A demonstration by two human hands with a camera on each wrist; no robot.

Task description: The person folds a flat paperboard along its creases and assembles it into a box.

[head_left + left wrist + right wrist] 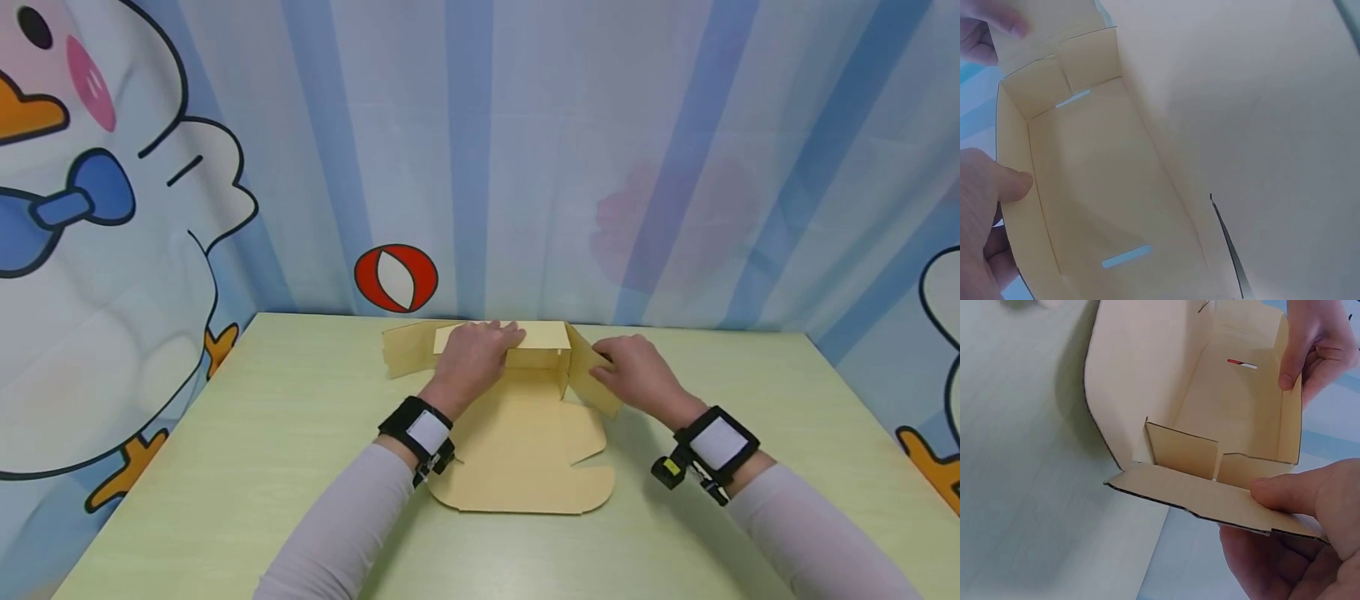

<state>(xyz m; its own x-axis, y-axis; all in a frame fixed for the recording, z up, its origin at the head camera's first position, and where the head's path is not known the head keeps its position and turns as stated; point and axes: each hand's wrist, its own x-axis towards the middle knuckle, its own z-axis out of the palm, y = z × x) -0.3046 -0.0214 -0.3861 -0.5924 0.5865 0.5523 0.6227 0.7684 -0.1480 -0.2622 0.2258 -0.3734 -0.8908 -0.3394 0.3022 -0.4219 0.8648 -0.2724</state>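
A partly folded tan cardboard box (525,475) lies on the table, its long panel with rounded corners flat toward me. At the far side, its back wall stands up with a narrow top strip (543,335). My left hand (476,358) grips that strip, the thumb (1016,185) on its inner face and fingers behind. My right hand (645,375) pinches the right side flap (1210,500), thumb on one face and fingers on the other. Two small tabs (1182,450) stand folded in at that end. On the left, another side flap (408,348) sticks outward, untouched.
The pale green table (225,475) extends around the box. Behind its far edge hangs a blue striped cloth (525,167) with cartoon prints. Slots (1125,256) are cut through the back wall. A wrist camera (671,468) hangs beside the right wrist.
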